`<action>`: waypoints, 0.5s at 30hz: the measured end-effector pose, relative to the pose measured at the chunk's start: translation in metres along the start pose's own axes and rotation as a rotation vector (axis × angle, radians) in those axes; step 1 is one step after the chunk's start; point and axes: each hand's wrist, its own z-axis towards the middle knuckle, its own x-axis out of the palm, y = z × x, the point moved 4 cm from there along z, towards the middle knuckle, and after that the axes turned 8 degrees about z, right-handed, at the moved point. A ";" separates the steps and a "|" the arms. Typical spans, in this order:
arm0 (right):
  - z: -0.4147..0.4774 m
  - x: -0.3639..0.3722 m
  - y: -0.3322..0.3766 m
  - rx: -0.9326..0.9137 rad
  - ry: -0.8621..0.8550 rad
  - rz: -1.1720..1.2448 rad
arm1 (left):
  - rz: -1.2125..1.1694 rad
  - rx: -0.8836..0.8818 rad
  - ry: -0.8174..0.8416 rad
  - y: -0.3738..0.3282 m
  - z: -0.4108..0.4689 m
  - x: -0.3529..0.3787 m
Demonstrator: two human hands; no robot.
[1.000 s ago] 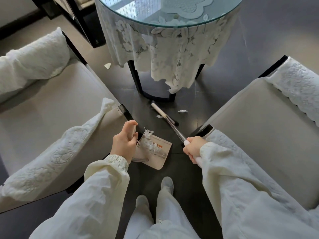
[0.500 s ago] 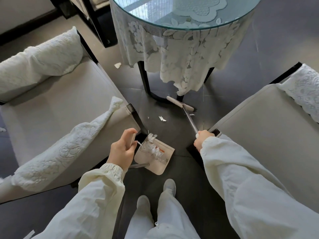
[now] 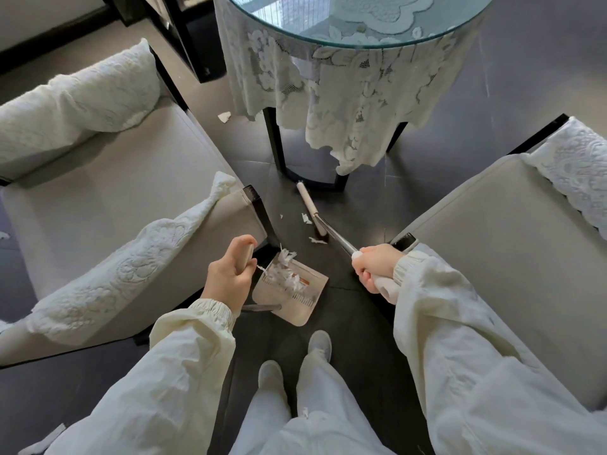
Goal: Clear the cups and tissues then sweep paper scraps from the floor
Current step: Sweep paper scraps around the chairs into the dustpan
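Note:
My left hand (image 3: pixel 230 272) grips the upright handle of a beige dustpan (image 3: pixel 295 292), which rests on the dark floor just ahead of my feet and holds a heap of white paper scraps (image 3: pixel 284 274). My right hand (image 3: pixel 376 266) is closed on the metal handle of a broom (image 3: pixel 328 233). Its long cream head (image 3: pixel 308 203) lies on the floor near the table leg. Loose paper scraps lie beside the broom head (image 3: pixel 307 219) and just below it (image 3: pixel 317 240). Another scrap (image 3: pixel 224 117) lies farther back, left of the table.
A round glass table (image 3: pixel 345 41) with a lace cloth stands ahead on black legs (image 3: pixel 274 142). Beige armchairs flank me, one on the left (image 3: pixel 98 205) and one on the right (image 3: pixel 492 231). A strip of dark floor (image 3: pixel 358 205) runs between them.
The broom head has swung back from under the table edge toward me and the dustpan, now lying along the scraps. My left hand and the dustpan have stayed put.

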 end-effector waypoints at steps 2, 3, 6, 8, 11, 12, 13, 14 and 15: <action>-0.009 0.005 0.004 -0.047 -0.047 -0.005 | -0.001 -0.011 0.007 -0.002 -0.004 -0.002; -0.003 0.005 0.008 -0.106 -0.071 -0.020 | -0.002 -0.021 0.005 -0.002 -0.007 -0.004; 0.012 0.013 0.014 -0.146 -0.099 -0.057 | -0.018 -0.057 -0.022 0.005 -0.014 -0.009; 0.021 0.020 0.022 -0.213 -0.088 -0.089 | -0.008 -0.076 -0.048 0.012 -0.019 -0.013; 0.035 0.032 0.018 -0.259 -0.113 -0.258 | 0.001 -0.106 -0.097 0.021 -0.027 -0.019; 0.041 0.038 0.013 -0.231 -0.113 -0.330 | -0.003 -0.110 -0.110 0.026 -0.031 -0.020; 0.040 0.045 0.009 -0.197 -0.132 -0.430 | -0.010 -0.115 -0.117 0.029 -0.034 -0.021; 0.036 0.050 0.006 -0.205 -0.161 -0.545 | -0.021 -0.119 -0.115 0.034 -0.039 -0.022; 0.026 0.059 0.000 -0.189 -0.135 -0.644 | -0.031 -0.127 -0.109 0.038 -0.044 -0.023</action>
